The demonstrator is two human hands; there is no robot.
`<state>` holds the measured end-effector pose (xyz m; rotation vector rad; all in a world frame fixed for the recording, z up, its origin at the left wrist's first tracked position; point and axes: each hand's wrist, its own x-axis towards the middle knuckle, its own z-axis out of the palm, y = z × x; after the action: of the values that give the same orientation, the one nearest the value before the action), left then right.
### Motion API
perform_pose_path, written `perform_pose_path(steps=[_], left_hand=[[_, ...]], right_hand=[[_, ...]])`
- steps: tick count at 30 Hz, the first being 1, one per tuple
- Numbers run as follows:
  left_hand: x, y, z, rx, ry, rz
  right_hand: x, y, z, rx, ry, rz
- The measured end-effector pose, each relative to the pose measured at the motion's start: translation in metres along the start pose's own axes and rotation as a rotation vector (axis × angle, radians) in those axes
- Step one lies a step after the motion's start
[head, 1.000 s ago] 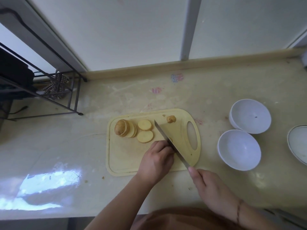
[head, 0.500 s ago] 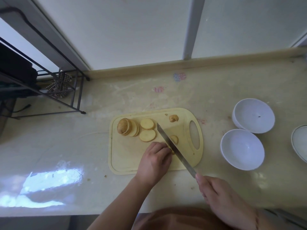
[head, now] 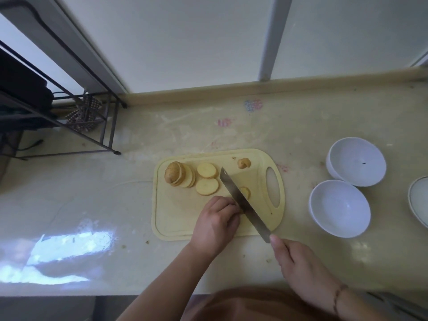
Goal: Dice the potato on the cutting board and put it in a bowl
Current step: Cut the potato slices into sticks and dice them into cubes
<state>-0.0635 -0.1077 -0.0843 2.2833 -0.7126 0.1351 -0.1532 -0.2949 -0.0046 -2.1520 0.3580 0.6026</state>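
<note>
While our left hand (head: 215, 224) curled over a potato slice on the board (head: 176, 218) and our right (head: 298, 265) gripped the knife (head: 243, 202), the blade ran beside our knuckles; a slip risked a cut.

The knife (head: 243, 203) handle is buried inside the right hand (head: 301, 267), so only the blade shows, and whatever the curled left hand (head: 215, 224) presses on the cutting board (head: 176, 218) lies hidden under its fingers. A potato slice (head: 246, 192) shows only partly past the blade. The third bowl (head: 418, 200) is cut by the right edge, the black rack (head: 46, 107) runs off the left, and the dark speck in the far bowl (head: 356, 162) is too small to tell
</note>
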Motion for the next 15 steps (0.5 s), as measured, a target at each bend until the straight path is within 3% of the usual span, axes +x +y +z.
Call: perform_pose_path(steps=[10, 15], left_hand=[[-0.014, -0.004, -0.007, 0.061, 0.009, 0.044], [0.006, -0.009, -0.005, 0.338, -0.178, 0.175]], right_hand=[[-0.003, 0.003, -0.003, 0.182, -0.027, -0.005], [-0.014, 0.010, -0.017, 0.253, 0.020, 0.077]])
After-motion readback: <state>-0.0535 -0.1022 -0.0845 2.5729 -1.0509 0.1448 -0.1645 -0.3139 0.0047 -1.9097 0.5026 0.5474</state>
